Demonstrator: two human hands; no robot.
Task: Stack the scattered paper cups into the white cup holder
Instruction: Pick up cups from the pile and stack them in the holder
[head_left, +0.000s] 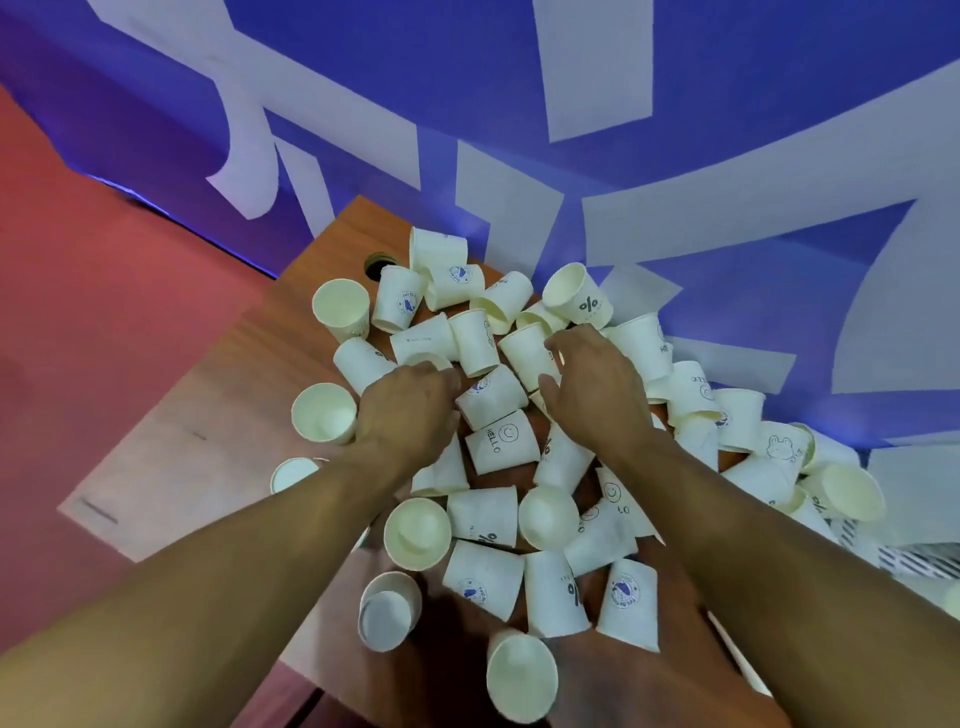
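Since the cups lie every way up, this step reads as pulling single cups from the heap to nest them. Nearest, scattered white paper cups (519, 675) cover the brown wooden tabletop (218, 415). One cup with a round blue badge (626, 597) has text too small to read; a cup marked "%" (550, 597) sits beside it. At the right edge, a white slotted piece (914, 561) may be the cup holder, can't confirm. Mid-heap lies a cup printed "HELLO" with a smiley (501, 441). The left hand (405, 410) curls over cups, fingers hidden, grip can't be told. The right hand (597, 384) grips a white paper cup lying on its side (527, 356), thumb below, fingers over it. Best: squeeze lightly, lift one only, keep rims facing the same way. Farthest, another "%" cup (582, 299).
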